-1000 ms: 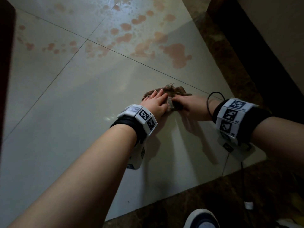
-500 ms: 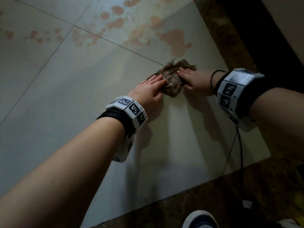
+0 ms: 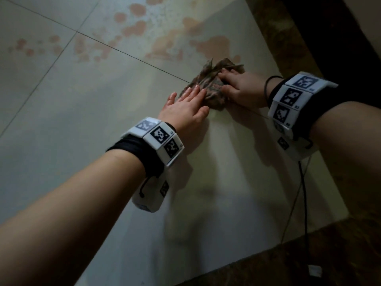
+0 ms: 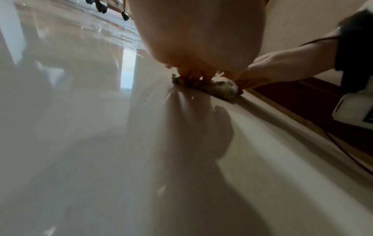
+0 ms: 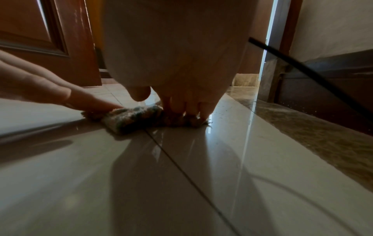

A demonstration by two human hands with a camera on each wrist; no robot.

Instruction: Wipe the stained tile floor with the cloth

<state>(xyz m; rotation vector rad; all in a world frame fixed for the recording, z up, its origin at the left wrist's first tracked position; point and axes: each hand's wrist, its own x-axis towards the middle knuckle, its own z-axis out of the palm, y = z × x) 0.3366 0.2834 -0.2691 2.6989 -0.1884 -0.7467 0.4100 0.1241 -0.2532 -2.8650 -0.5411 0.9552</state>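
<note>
Both hands are down on the cloth (image 3: 208, 87), a crumpled brownish rag lying on the pale tile floor (image 3: 82, 124) between them. The left hand (image 3: 185, 111) lies flat, fingers straight, fingertips pressing the rag's near edge. The right hand (image 3: 241, 89) bears down from the other side, fingers bent over the bunched fabric, seemingly gripping it. Reddish stains (image 3: 214, 46) spread across the tiles just beyond the fingertips.

Your cloth (image 3: 208, 87) lies on the tile floor (image 3: 82, 124) between your hands — left hand (image 3: 185, 108) nearer you, right hand (image 3: 241, 87) beside it — stains (image 3: 214, 45) just beyond.
</note>
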